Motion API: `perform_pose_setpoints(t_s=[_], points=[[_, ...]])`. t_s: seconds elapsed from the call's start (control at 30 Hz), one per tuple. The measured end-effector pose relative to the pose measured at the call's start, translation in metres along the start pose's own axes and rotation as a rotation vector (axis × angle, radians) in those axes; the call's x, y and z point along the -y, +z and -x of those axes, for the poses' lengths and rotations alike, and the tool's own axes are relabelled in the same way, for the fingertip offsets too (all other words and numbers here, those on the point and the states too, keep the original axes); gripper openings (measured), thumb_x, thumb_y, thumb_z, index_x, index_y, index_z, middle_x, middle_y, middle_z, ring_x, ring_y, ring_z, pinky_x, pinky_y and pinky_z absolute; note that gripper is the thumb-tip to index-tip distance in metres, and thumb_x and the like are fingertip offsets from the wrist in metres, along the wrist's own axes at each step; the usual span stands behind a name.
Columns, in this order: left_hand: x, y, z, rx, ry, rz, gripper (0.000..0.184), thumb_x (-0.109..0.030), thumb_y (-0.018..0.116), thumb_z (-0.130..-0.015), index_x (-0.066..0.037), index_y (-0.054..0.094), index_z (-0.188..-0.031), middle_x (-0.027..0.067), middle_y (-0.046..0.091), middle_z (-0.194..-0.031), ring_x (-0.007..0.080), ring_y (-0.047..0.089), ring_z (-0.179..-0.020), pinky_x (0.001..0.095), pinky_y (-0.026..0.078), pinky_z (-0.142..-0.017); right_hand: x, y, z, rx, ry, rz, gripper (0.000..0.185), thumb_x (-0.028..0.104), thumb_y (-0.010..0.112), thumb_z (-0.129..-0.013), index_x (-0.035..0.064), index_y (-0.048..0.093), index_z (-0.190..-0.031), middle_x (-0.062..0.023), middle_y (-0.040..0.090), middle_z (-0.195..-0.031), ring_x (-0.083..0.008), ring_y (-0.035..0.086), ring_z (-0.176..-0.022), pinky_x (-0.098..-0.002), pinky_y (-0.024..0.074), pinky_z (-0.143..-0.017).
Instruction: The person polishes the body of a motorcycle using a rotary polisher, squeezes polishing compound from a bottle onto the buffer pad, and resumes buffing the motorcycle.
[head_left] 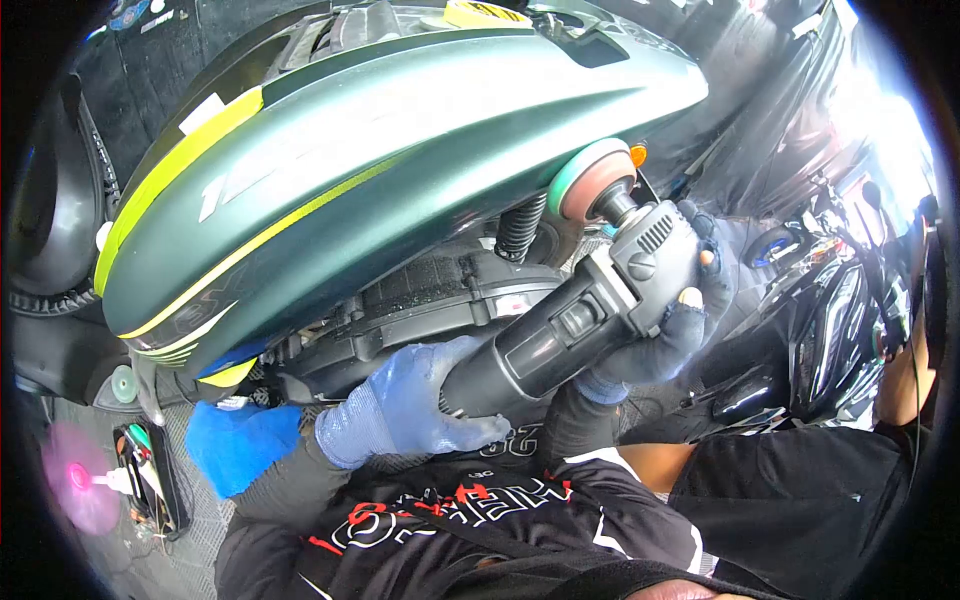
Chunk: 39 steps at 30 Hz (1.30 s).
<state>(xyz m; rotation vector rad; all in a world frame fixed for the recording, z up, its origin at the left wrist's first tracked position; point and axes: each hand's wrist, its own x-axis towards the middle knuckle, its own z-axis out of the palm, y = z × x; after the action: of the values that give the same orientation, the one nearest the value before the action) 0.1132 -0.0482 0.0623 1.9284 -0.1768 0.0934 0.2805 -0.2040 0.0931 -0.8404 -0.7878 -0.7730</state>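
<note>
A black power polisher (550,345) lies diagonally across the middle, held in both of my hands. My left hand (405,400), in a blue-grey glove, is wrapped round the rear of its body. Up at the tool's head, my right hand (680,310) grips from the far side; its glove leaves some fingertips bare. The round polishing pad (592,180), green-rimmed with a pinkish backing, sits against or very near the lower edge of a glossy dark green motorbike side panel (400,150). Yellow tape (180,165) runs along the panel's upper left edge.
A blue cloth (240,445) is by my left forearm. On the floor at left are a tray of small items (150,480) and a pink fan (80,478). Below the panel are a black engine cover (440,300) and spring (520,228). Another motorbike (835,320) stands right, near someone's arm (908,375).
</note>
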Motion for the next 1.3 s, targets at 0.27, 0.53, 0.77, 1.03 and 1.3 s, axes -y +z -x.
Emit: perform_pose_setpoints(t_s=[0.27,0.53,0.77,1.03,1.3], points=[[-0.012,0.012,-0.032,-0.062,0.035,-0.191,0.075,-0.040,0.087,-0.076,0.004,0.063,-0.131,0.0230,0.074,-0.102,0.0347,0.074,-0.094,0.0427,0.055,-0.086,-0.022,-0.018,-0.030,-0.023,-0.019,-0.163,0.043,0.027,0.062,-0.096,-0.0009,0.061,-0.128,-0.0308,0.058,-0.137,-0.0442,0.059,-0.128,-0.0595,0.0503,-0.109],[-0.018,0.024,-0.078,-0.040,0.094,-0.059,0.074,-0.037,0.088,-0.077,0.005,0.062,-0.132,0.0222,0.074,-0.108,0.0318,0.074,-0.094,0.0408,0.055,-0.085,-0.048,-0.039,-0.064,-0.047,-0.050,-0.189,0.043,0.021,0.056,-0.093,-0.0047,0.061,-0.127,-0.0307,0.060,-0.134,-0.0421,0.059,-0.128,-0.0561,0.0472,-0.113],[-0.015,0.037,-0.107,-0.091,0.091,-0.227,0.070,-0.035,0.087,-0.079,0.004,0.062,-0.131,0.0225,0.074,-0.109,0.0350,0.074,-0.097,0.0415,0.056,-0.086,-0.063,-0.051,-0.093,-0.063,-0.033,-0.292,0.041,0.016,0.051,-0.096,-0.0082,0.059,-0.129,-0.0299,0.062,-0.132,-0.0387,0.063,-0.124,-0.0540,0.0496,-0.112],[-0.035,0.045,-0.146,-0.097,0.126,-0.206,0.063,-0.039,0.085,-0.082,0.002,0.065,-0.125,0.0192,0.073,-0.102,0.0313,0.073,-0.088,0.0409,0.055,-0.082,-0.083,-0.072,-0.129,-0.052,0.010,-0.326,0.037,0.014,0.050,-0.097,-0.0078,0.060,-0.126,-0.0269,0.067,-0.124,-0.0364,0.067,-0.116,-0.0498,0.0564,-0.104],[-0.059,0.056,-0.175,-0.151,0.077,-0.194,0.055,-0.048,0.080,-0.085,0.001,0.069,-0.107,0.0194,0.071,-0.089,0.0309,0.072,-0.080,0.0426,0.055,-0.076,-0.110,-0.096,-0.158,-0.071,-0.090,-0.100,0.033,0.010,0.044,-0.102,-0.0084,0.062,-0.122,-0.0199,0.069,-0.119,-0.0265,0.070,-0.108,-0.0398,0.0590,-0.099]])
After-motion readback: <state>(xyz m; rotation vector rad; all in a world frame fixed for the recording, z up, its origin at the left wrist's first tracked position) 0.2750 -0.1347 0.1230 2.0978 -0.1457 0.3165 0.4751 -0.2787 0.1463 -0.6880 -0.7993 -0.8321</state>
